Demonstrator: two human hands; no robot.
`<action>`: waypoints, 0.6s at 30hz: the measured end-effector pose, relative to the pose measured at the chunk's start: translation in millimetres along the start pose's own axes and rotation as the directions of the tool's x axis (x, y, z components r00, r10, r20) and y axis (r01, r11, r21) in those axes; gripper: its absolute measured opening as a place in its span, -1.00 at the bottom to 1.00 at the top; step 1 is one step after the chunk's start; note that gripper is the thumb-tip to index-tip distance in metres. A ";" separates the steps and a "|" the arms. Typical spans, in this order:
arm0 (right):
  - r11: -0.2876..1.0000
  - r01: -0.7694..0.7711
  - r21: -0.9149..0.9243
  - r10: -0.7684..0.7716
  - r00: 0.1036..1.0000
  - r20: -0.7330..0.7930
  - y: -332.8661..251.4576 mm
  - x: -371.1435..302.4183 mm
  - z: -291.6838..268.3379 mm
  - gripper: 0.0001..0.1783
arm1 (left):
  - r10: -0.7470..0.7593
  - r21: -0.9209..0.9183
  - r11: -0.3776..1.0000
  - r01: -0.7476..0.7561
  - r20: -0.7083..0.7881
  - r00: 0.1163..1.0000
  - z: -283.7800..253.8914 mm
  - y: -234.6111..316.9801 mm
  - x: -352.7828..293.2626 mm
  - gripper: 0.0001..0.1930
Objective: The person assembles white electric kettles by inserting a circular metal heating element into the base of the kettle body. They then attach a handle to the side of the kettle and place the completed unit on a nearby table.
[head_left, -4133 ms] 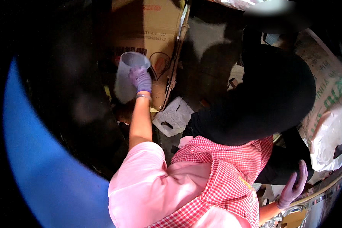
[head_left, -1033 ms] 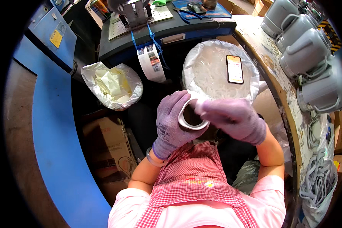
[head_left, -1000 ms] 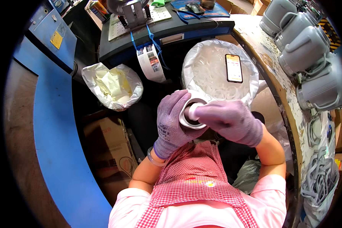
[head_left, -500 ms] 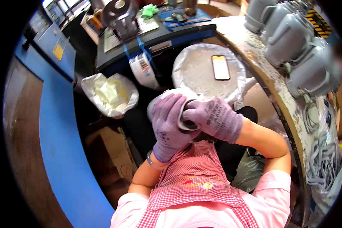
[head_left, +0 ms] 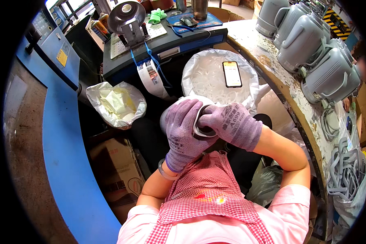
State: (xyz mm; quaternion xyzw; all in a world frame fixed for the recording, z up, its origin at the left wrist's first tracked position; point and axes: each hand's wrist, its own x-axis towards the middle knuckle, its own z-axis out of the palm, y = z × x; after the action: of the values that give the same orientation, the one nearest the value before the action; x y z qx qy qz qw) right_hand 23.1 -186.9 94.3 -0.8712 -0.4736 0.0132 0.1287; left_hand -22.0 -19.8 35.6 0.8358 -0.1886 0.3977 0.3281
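In front of my apron, over my lap, is a pale grey hollow plastic shell (head_left: 164,122) with a round opening turned toward me. My left hand (head_left: 183,128), in a purple work glove, is wrapped over its side near the rim. The right hand (head_left: 236,125), gloved alike, has its fingers curled into the opening. Their tips are hidden inside, and I cannot see what they pinch there. Just beyond the shell stands a lined tub (head_left: 186,81) full of translucent plastic rings, with a phone (head_left: 232,74) lying on them.
A lined bin (head_left: 94,91) with pale sheets sits on the left, beside a hanging label roll (head_left: 153,81). Several grey jugs (head_left: 303,44) line the curved bench (head_left: 268,61) on the right. Grey handles (head_left: 345,171) fill a bag there. A blue panel (head_left: 65,162) curves along my left.
Both hands stay on the shell, with the right fingers still in its opening. My left hand has turned slightly. The surroundings have shifted a little as the view moved.
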 end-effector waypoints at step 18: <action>0.998 0.063 0.006 -0.063 0.993 0.097 3.3 -27.5 -10.9 -0.83 | 0.099 0.085 0.991 -0.108 0.109 0.989 -3.6 15.8 4.0 -0.25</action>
State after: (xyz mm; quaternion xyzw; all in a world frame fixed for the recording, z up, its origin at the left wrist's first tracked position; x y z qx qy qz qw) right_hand 12.2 -213.6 101.3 -0.8538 -0.5067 0.0523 0.1073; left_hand -30.6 -28.8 46.7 0.8585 -0.2304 0.3782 0.2585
